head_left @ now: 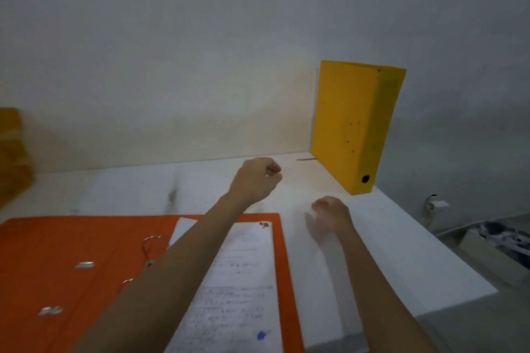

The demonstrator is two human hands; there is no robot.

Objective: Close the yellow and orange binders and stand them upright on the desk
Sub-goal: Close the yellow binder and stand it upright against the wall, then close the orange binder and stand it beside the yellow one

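Note:
The yellow binder stands closed and upright at the back right of the white desk, against the wall, spine toward me. The orange binder lies open and flat at the front left, its metal rings showing and a sheaf of written pages on its right half. My left hand hovers above the desk past the orange binder's far edge, fingers curled, holding nothing. My right hand is blurred, lower and to the right, fingers loosely curled, also holding nothing. Neither hand touches a binder.
A yellowish stack sits at the far left edge, blurred. The desk ends on the right; beyond it lie a wall socket and a box of clutter on the floor. A plain wall backs the desk.

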